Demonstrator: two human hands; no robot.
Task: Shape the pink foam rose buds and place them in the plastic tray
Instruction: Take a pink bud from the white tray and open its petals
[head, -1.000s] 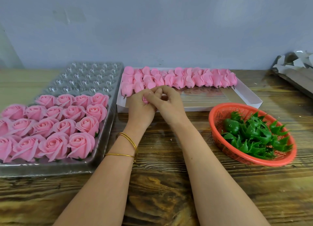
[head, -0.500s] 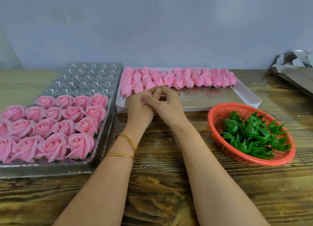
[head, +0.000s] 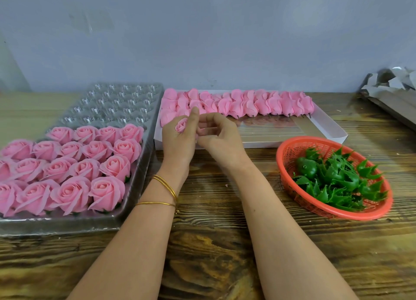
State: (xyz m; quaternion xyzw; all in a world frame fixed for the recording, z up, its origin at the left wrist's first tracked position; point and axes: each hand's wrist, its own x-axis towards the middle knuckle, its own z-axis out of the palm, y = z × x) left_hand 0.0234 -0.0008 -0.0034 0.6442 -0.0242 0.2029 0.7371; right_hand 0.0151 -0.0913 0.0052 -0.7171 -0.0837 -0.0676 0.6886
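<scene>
Gripping the small pink foam rose bud [head: 181,125], the left hand [head: 177,140] holds it just right of the clear plastic tray [head: 112,104]. The right hand [head: 219,135] curls alongside (pinching a petal? I can't tell). Squeezing too hard could crease the foam.

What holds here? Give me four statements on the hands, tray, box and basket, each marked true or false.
1. The left hand holds a bud. True.
2. The tray is full of roses. False: its far rows are empty.
3. The basket holds pink buds. False: it holds green parts.
4. Loose buds lie in the box. True.
</scene>
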